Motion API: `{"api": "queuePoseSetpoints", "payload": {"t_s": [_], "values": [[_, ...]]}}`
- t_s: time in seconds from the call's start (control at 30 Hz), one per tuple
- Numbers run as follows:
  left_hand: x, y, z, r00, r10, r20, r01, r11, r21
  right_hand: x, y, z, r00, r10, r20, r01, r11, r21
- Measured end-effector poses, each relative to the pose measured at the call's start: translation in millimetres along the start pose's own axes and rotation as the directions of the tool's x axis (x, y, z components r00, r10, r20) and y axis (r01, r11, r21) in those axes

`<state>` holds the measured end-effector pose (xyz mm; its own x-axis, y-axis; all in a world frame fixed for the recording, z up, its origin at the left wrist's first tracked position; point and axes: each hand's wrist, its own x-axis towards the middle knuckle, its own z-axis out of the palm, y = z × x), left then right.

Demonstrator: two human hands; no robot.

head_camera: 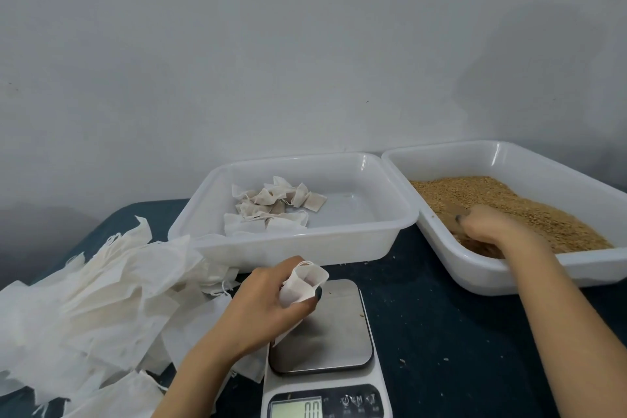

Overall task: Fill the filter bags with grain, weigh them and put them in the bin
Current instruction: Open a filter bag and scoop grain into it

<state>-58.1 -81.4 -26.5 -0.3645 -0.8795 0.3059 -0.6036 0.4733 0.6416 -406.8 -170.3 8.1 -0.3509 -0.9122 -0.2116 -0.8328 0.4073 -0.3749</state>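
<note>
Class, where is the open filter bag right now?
In the head view, low centre, the left hand grips the open filter bag over the scale, just in front of the bin of filled bags.

One wide-angle view, worn on the person's head, looks forward and down across the dark bench (441,332) toward a pale wall (305,44) that fills the upper half. It sits close: the arms of the left hand (268,299) and right hand (492,227) enter from the bottom edge, where the scale (332,332) is cropped, and the grain tray (458,161) runs off the right edge.
</note>
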Motion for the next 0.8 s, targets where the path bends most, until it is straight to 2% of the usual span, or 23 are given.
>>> {"api": "queuePoseSetpoints", "payload": {"t_s": [0.17,0.27,0.37,0.6,0.8], "values": [[12.4,1.2,-1.1,1.000,0.017,-0.003,-0.017,0.996,0.091,0.1,5.2,-1.0,0.987,0.075,-0.140,-0.073,0.997,0.020],[19.3,3.9,-1.7,1.000,0.014,-0.004,-0.013,0.992,0.128,-3.4,4.4,-3.7,0.985,0.078,-0.151,-0.079,0.997,0.003],[21.4,4.3,-0.3,1.000,0.020,-0.002,-0.020,0.992,0.128,-7.5,6.4,-4.4,0.979,0.099,-0.179,-0.110,0.992,-0.055],[16.9,-2.0,3.2,1.000,0.018,-0.002,-0.018,0.993,0.119,-22.5,0.1,-11.8,0.917,0.153,-0.368,-0.261,0.928,-0.265],[15.8,-5.4,0.4,1.000,0.017,0.009,-0.019,0.989,0.148,-25.9,-0.8,-12.6,0.916,0.142,-0.375,-0.276,0.903,-0.330]]}}
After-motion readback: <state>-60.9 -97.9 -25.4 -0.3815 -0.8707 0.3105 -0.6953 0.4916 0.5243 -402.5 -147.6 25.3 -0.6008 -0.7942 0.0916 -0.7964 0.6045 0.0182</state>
